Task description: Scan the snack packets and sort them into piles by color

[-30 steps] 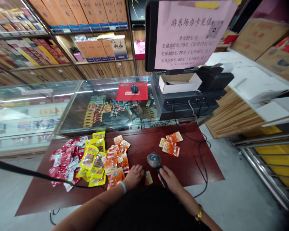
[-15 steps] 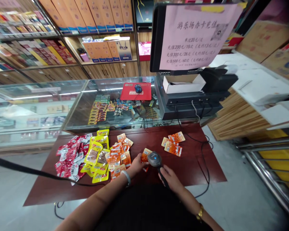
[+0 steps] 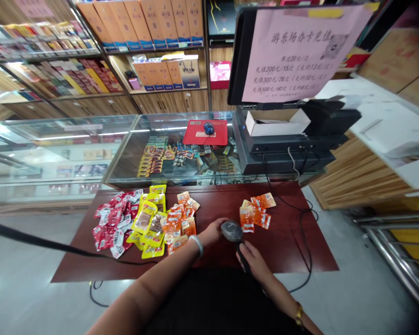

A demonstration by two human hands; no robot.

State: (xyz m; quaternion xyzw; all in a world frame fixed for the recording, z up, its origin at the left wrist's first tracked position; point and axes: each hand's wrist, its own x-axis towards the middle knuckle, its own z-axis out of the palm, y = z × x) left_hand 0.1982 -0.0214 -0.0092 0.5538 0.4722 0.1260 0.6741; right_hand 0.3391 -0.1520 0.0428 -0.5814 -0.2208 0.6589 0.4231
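My right hand (image 3: 253, 257) is wrapped round the dark handle of a barcode scanner (image 3: 232, 230), its round head facing up. Close by the scanner head is my left hand (image 3: 213, 231), above the dark red table (image 3: 209, 200); its fingertips are hidden behind the head, so I cannot tell whether they hold anything. Just right of the scanner lies an orange snack packet (image 3: 246, 217), overlapping a small group of similar packets (image 3: 264, 200). Left of my left hand are a heap of orange packets (image 3: 173, 222), several yellow snack packets (image 3: 145, 216) and a pile of red-and-white packets (image 3: 108, 228).
Behind the table stands a glass display counter (image 3: 192, 174) with a red mouse pad (image 3: 195, 137) and a mouse (image 3: 208, 128). A monitor back with a pink sign (image 3: 296, 51) rises at right. Black cables (image 3: 309, 251) trail at the table's right; a black strap (image 3: 56, 246) crosses at left.
The orange packet that was at my left hand now lies to the right, at the right-hand group. My left hand is partly behind the scanner head. The whole view has shifted slightly.
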